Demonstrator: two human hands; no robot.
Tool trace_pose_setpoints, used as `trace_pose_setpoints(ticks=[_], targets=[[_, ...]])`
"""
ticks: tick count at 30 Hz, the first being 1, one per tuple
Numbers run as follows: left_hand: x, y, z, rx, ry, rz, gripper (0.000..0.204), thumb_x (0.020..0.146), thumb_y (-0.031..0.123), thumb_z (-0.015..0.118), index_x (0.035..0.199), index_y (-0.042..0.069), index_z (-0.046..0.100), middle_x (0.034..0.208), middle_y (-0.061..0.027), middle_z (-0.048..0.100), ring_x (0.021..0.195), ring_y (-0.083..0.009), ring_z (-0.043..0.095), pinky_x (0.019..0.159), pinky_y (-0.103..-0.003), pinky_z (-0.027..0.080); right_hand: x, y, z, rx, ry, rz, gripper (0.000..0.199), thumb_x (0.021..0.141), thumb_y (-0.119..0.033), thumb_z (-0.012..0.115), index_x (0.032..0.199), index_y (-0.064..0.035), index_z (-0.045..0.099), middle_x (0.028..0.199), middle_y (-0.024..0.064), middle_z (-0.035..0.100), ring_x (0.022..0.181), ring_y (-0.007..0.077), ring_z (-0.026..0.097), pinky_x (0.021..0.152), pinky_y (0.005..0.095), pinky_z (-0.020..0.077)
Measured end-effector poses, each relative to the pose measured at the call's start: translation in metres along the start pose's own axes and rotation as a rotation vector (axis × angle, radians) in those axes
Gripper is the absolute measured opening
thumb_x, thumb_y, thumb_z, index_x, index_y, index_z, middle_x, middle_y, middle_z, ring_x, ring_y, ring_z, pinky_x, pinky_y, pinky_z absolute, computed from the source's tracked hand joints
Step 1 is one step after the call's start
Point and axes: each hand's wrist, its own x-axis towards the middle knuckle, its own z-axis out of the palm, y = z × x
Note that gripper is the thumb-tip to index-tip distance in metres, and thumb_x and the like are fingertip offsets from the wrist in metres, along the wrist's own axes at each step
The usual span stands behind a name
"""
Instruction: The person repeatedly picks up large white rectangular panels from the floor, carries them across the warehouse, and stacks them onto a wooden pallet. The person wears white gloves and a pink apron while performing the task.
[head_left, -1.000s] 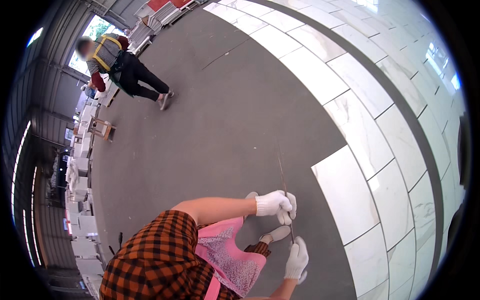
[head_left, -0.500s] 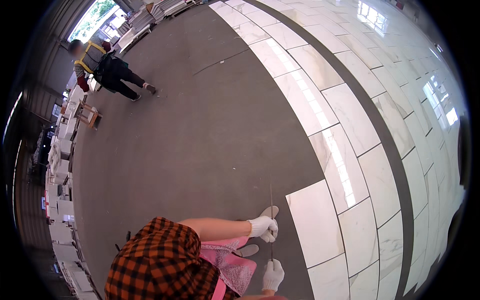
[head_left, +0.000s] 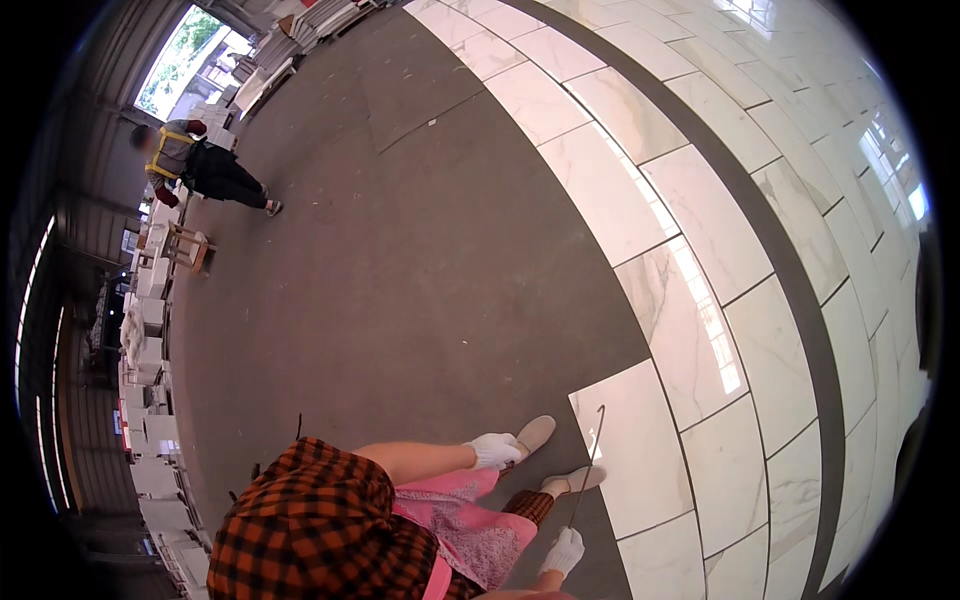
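Observation:
A thin metal rod with a hooked tip slants up from my right hand. The white-gloved fingers are closed round its lower end. Its hook lies over the nearest white marble-look tile, but I cannot tell whether the two touch. My left hand, also in a white glove, is off the rod, at my knee beside the pink apron. Its fingers look loosely laid out, with nothing seen in them. My light shoes stand by the tile's edge, one reaching onto it.
Rows of white veined tiles cover the right side, split by a dark strip. Grey floor spreads to the left. A co-worker stands far left near a wooden stool. Pale stacked blocks line the left wall.
My left hand has let go of the rod and drawn back to my knee. The rod now leans right over the tile. One foot has come forward. The co-worker's pose has changed.

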Motion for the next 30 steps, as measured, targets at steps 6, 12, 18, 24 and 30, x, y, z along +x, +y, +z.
trace_pose_setpoints(ticks=[6,12,18,24,30], targets=[[0.008,-0.018,0.012,0.453,0.068,0.055,0.044,0.079,0.034,0.05,0.111,0.004,0.058,0.107,-0.0169,0.061,0.1,-0.0299,0.058,0.088,-0.036,0.043,0.049,0.03,-0.038,0.264,0.149,0.378,0.009,0.077,-0.011,0.045,0.074,-0.0056,0.052,0.055,0.0007,0.042,0.041,0.0092,0.037,0.037,0.0232,0.0275],[0.008,0.0,0.056,0.038,0.108,-0.167,0.038,0.081,0.021,0.056,0.113,0.001,0.056,0.091,-0.0078,0.062,0.075,-0.0122,0.059,0.069,-0.025,0.049,0.122,0.003,-0.055,0.528,0.269,0.275,0.009,0.08,-0.012,0.053,0.077,-0.0054,0.058,0.057,-0.0039,0.041,0.05,0.0061,0.035,0.045,0.0239,0.0255],[0.027,-0.004,0.079,0.028,0.047,-0.332,0.039,0.083,0.018,0.055,0.117,0.0,0.052,0.096,-0.007,0.06,0.082,-0.0128,0.059,0.071,-0.026,0.048,0.178,-0.003,-0.049,0.54,0.343,0.412,0.02,0.082,-0.017,0.051,0.082,-0.0008,0.062,0.06,-0.0001,0.05,0.05,0.0079,0.041,0.044,0.024,0.0305],[0.031,-0.005,0.075,-0.015,0.078,-0.391,0.039,0.083,0.018,0.055,0.117,-0.001,0.052,0.097,-0.0079,0.06,0.082,-0.0139,0.06,0.074,-0.027,0.048,0.201,0.019,-0.022,0.578,0.346,0.374,0.019,0.083,-0.021,0.052,0.084,-0.0045,0.062,0.057,-0.0019,0.046,0.044,0.0062,0.038,0.04,0.0221,0.0281],[0.038,-0.002,0.08,0.008,0.087,-0.418,0.04,0.084,0.018,0.054,0.118,-0.003,0.051,0.098,-0.0095,0.061,0.084,-0.0154,0.061,0.074,-0.028,0.049,0.207,0.04,-0.009,0.577,0.345,0.384,0.02,0.083,-0.02,0.052,0.081,-0.0028,0.062,0.059,0.0003,0.049,0.05,0.0079,0.042,0.045,0.0242,0.0316]])
